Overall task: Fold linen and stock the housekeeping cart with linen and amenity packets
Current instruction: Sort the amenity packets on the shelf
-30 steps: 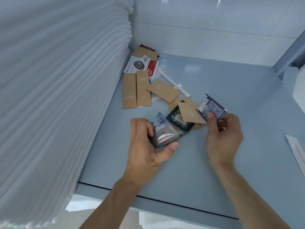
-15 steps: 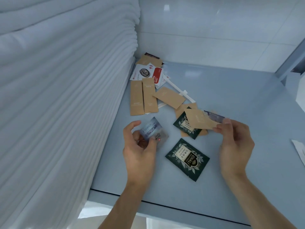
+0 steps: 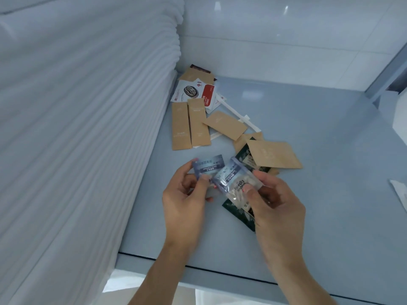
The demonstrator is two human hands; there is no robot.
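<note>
Both hands have come together since half a second ago: the right hand (image 3: 273, 208), which then pinched packets out beside the kraft pile, now holds a clear sachet (image 3: 236, 183) by its lower edge, thumb on top, close against the left hand (image 3: 187, 194). That hand pinches a blue packet (image 3: 208, 167) between thumb and fingers, its top edge standing free above them. The two packets overlap where the hands meet, above the grey shelf (image 3: 308, 216).

Under the right hand lies a dark green packet (image 3: 239, 215), partly covered; half a second ago it lay in the open. Beyond the hands a square kraft packet (image 3: 273, 155) rests over a second green packet (image 3: 244, 156). Farther back from the hands two long kraft sachets (image 3: 190, 125) lie side by side, with another kraft packet (image 3: 224, 125) tilted just to their right over white sticks (image 3: 242, 117). Behind those sits a white and red coffee packet (image 3: 196, 92).

Left of the hands rises a tall stack of folded white linen (image 3: 77, 128), touching the shelf's left side.
</note>
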